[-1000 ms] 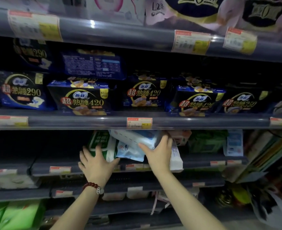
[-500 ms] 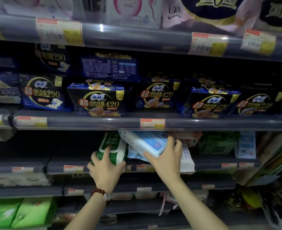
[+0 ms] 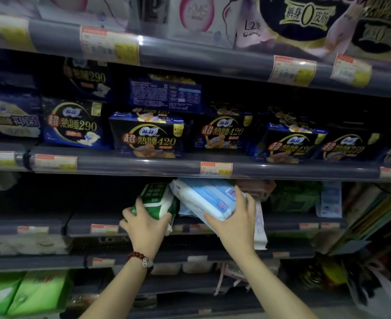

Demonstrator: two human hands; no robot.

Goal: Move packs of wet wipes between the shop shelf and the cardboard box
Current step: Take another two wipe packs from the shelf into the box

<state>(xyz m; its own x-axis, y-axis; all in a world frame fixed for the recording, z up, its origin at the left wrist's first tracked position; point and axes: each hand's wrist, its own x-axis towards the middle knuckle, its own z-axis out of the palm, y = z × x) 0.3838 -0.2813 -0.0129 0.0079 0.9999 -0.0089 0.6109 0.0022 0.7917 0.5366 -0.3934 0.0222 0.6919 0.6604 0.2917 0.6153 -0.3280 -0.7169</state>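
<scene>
Below the grey shelf rail [image 3: 144, 168], my left hand [image 3: 145, 229] grips the green-and-white soft wipes pack [image 3: 156, 201]; just right of it, my right hand [image 3: 235, 224] grips the tilted blue-and-white wipes pack [image 3: 209, 199].

Up on the middle row, dark blue pad packs [image 3: 147, 137] stand side by side, numbers 290 and 420 printed large; pale pink and white packs [image 3: 196, 17] line the top row; red-and-yellow price tags [image 3: 216, 169] dot the grey rails; bottom left, bright green packs [image 3: 22, 293]; far right, a blur of colourful goods [image 3: 373, 217], hard to read
</scene>
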